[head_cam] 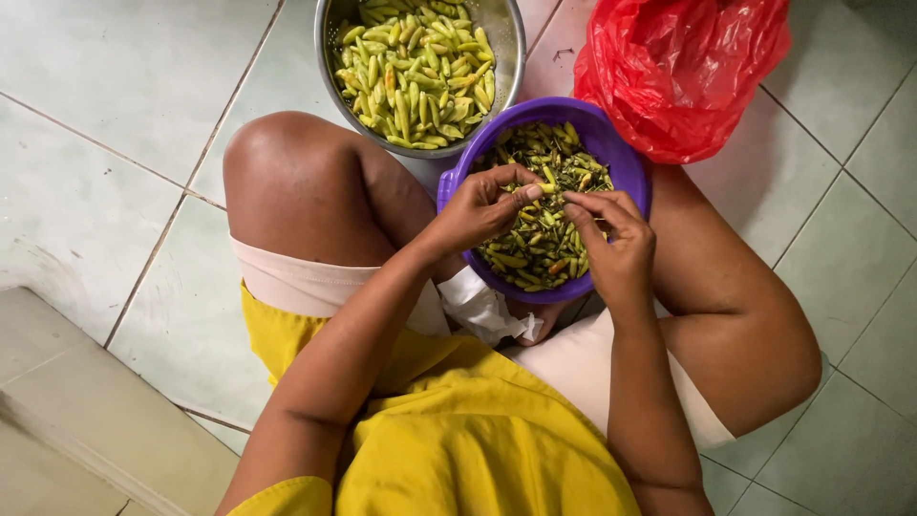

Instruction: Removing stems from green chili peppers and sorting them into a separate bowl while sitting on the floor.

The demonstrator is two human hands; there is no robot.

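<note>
I sit cross-legged on a tiled floor with a purple plastic bowl (611, 143) between my legs, full of small green chilies and stems. My left hand (478, 205) pinches a small yellow-green chili (546, 188) over the bowl's middle. My right hand (616, 239) is just to its right, fingertips closed on the same chili's end, with the palm above the heap. Beyond the purple bowl stands a steel bowl (330, 76) filled with pale green and yellow chilies (415, 67).
A crumpled red plastic bag (683, 67) lies at the upper right, touching the purple bowl's far rim. A white cloth (487, 311) rests in my lap under the bowl. Pale floor tiles (115, 191) surround me; a raised step edge (67, 411) is at lower left.
</note>
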